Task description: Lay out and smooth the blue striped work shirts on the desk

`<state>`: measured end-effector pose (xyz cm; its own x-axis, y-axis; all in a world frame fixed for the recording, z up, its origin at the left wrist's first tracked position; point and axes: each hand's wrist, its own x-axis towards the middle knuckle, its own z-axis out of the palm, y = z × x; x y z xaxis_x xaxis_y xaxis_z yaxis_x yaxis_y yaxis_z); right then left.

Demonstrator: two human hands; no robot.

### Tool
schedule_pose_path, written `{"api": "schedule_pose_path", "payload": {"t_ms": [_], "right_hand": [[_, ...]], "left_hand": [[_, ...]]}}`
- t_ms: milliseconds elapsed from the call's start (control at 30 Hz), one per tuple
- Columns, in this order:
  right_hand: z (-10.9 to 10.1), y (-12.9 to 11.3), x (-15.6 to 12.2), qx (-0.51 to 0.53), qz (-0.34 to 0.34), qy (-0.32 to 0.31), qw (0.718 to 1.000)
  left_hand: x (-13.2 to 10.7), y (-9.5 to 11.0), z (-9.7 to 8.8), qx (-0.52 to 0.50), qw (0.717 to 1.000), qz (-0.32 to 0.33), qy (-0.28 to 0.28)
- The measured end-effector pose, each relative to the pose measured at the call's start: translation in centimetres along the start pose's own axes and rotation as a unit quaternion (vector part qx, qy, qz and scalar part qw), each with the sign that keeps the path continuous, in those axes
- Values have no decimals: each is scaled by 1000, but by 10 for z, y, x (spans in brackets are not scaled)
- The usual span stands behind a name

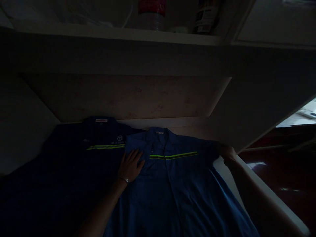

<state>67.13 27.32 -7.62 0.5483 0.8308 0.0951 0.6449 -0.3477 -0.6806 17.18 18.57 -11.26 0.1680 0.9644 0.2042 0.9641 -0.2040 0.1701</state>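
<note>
A blue work shirt point(153, 194) with a yellow-green reflective stripe lies spread out, collar toward the back. Beside it on the left, partly beneath it, is a darker navy work jacket point(66, 177) with a similar stripe and a chest emblem. My left hand point(130, 166), with a bracelet at the wrist, rests flat on the blue shirt near its left side, fingers spread. At the far right, my right hand point(229, 154) is closed around the end of the blue shirt's sleeve. Its fingertips are hard to see in the dim light.
Above the clothes runs a shelf point(118, 34) holding a bottle with a red label point(151, 14) and a dark labelled container point(204, 16). A patterned back panel point(138, 97) stands behind. A cabinet side wall point(259, 95) rises at right, with a reddish shiny floor point(278, 184) beyond.
</note>
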Motion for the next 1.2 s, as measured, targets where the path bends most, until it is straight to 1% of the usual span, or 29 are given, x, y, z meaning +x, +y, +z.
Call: {"api": "schedule_pose_path", "payload": {"t_ms": [33, 67, 133, 167, 200, 233, 267, 333, 367, 400, 433, 467, 500, 533, 567, 600, 633, 667, 733, 800, 833, 867, 933, 1000, 1067, 1100, 1167, 1200], "right_hand": [[0, -7, -4, -31, -15, -2, 999], [1, -16, -10, -63, -43, -6, 997], [9, -36, -32, -120, -142, -23, 982], [15, -46, -48, -140, -208, -42, 967], [22, -56, -67, -157, -277, -69, 945], [28, -64, -87, -174, -344, -109, 916], [34, -72, -107, -190, -403, -160, 881], [42, -82, -145, -208, -472, -257, 818], [43, -85, -159, -206, -487, -288, 799], [42, -85, -168, -196, -488, -298, 797], [39, -85, -172, -177, -478, -289, 810], [36, -82, -171, -150, -457, -259, 838], [33, -79, -165, -122, -422, -215, 872], [30, -74, -156, -100, -374, -164, 907], [27, -68, -145, -91, -326, -118, 934], [26, -61, -135, -95, -287, -83, 950], [26, -54, -126, -110, -264, -68, 956], [27, -46, -120, -132, -257, -72, 955], [31, -32, -119, -175, -285, -121, 934], [36, -21, -130, -199, -317, -163, 913], [38, -18, -138, -203, -326, -167, 908], [39, -16, -145, -204, -333, -163, 906], [41, -16, -158, -197, -348, -150, 904], [42, -18, -165, -187, -365, -147, 900], [43, -21, -168, -178, -374, -143, 899], [43, -21, -169, -173, -375, -140, 900], [42, -19, -170, -158, -385, -144, 898], [40, -16, -170, -148, -394, -148, 895]], "left_hand": [[0, 0, 0, -2, 1000, -2, 2], [0, 0, 1, -5, 1000, -5, 3], [1, -1, 2, -9, 1000, -10, 3], [1, -1, 3, -11, 1000, -12, 3], [1, -2, 3, -12, 1000, -12, 3], [1, -2, 3, -14, 1000, -12, 3], [1, -2, 3, -16, 1000, -11, 3], [1, -2, 2, -19, 1000, -9, 6], [1, -2, 2, -20, 1000, -8, 7], [1, -2, 1, -21, 1000, -7, 8], [2, -1, 2, -21, 1000, -7, 8], [2, -1, 2, -21, 1000, -7, 7], [2, -1, 2, -20, 1000, -8, 7], [2, -1, 2, -19, 1000, -7, 7], [2, -1, 3, -18, 1000, -7, 7], [2, -2, 3, -18, 1000, -8, 7], [1, -2, 3, -19, 1000, -8, 5], [1, -3, 3, -21, 1000, -9, 3], [0, -3, 1, -20, 1000, -10, 4], [0, 2, -4, -8, 1000, -8, 28], [1, 9, -8, -3, 999, 1, 45], [4, 18, -12, -3, 998, 20, 63], [15, 46, -19, -24, 993, 87, 79], [32, 82, -20, -63, 982, 170, 60], [53, 118, -12, -80, 970, 228, 16], [63, 133, -6, -78, 967, 242, -6], [83, 153, 9, -63, 966, 247, -38], [91, 158, 16, -57, 967, 242, -47]]}}
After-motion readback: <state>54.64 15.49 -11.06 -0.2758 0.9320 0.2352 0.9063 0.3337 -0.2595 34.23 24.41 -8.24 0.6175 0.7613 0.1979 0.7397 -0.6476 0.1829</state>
